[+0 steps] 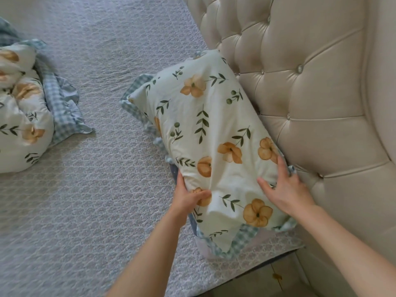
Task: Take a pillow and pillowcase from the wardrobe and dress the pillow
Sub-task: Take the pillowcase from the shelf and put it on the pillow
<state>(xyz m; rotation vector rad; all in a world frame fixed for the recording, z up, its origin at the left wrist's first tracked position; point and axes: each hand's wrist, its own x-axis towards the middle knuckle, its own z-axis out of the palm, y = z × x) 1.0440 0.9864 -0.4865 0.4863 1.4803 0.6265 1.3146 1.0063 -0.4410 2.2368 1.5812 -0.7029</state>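
- On the bed (85, 189), up against the padded headboard (310, 93), we have the pillow (214, 136) lying inside its pillowcase (216, 249).
- Our left hand (188, 200) pinches the near left side, with its fingers (201, 195) closed on a fold of the cloth.
- Our right hand (285, 189) lies flat on top near the headboard, its fingers spread and holding nothing.
- We think the pillow is light, soft and squishy, so it will bend and sag if we lift one end.
- We think the best places to hold are the two long sides or the corners.
- We see thin, smooth cloth with orange flowers and green leaves, and a checked blue frill around the edge.
- We see a bumpy grey cover on the bed.
- We see a second flowery pillow (23, 108) lying well apart, far to the left.
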